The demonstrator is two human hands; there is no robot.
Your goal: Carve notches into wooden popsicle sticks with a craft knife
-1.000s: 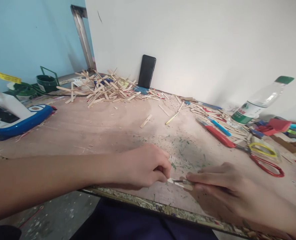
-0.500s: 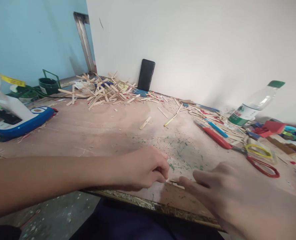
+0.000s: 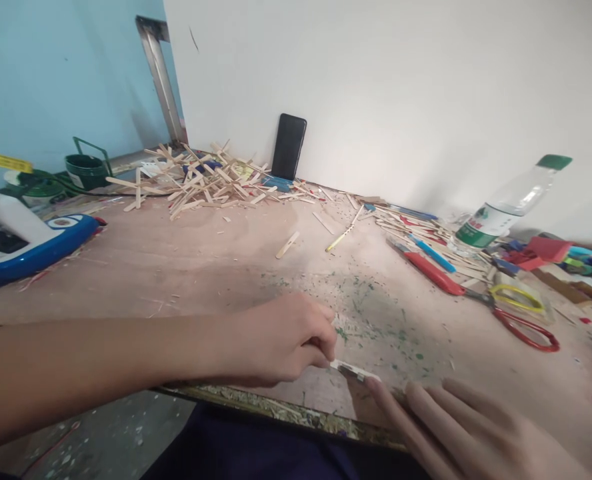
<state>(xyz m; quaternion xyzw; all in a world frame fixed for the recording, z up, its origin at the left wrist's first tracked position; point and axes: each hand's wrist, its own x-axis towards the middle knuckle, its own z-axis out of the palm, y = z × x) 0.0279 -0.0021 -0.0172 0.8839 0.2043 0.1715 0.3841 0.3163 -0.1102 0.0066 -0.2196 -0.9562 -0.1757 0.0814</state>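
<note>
My left hand [image 3: 289, 340] rests near the table's front edge, its fingers closed in a pinch on one end of a small pale wooden stick [image 3: 352, 370]. A dark patch shows along the stick's near side; I cannot tell what it is. At the stick's other end, the index fingertip of my right hand [image 3: 471, 427] touches or nearly touches it. The right hand's fingers are stretched out and slightly spread, somewhat blurred. Green shavings [image 3: 363, 307] are scattered on the tabletop just beyond both hands.
Red-handled scissors [image 3: 523, 328], a red cutter [image 3: 433, 272] and a blue pen-like tool [image 3: 432, 255] lie to the right. A water bottle [image 3: 491, 223] stands behind. A phone [image 3: 289, 147] leans on the white wall beside piled wooden sticks [image 3: 209, 180]. A blue-and-white device [image 3: 36, 243] sits left.
My right hand has moved down and slightly right, its fingers more extended, showing more of the stick. My left hand holds about the same place. The view has shifted slightly.
</note>
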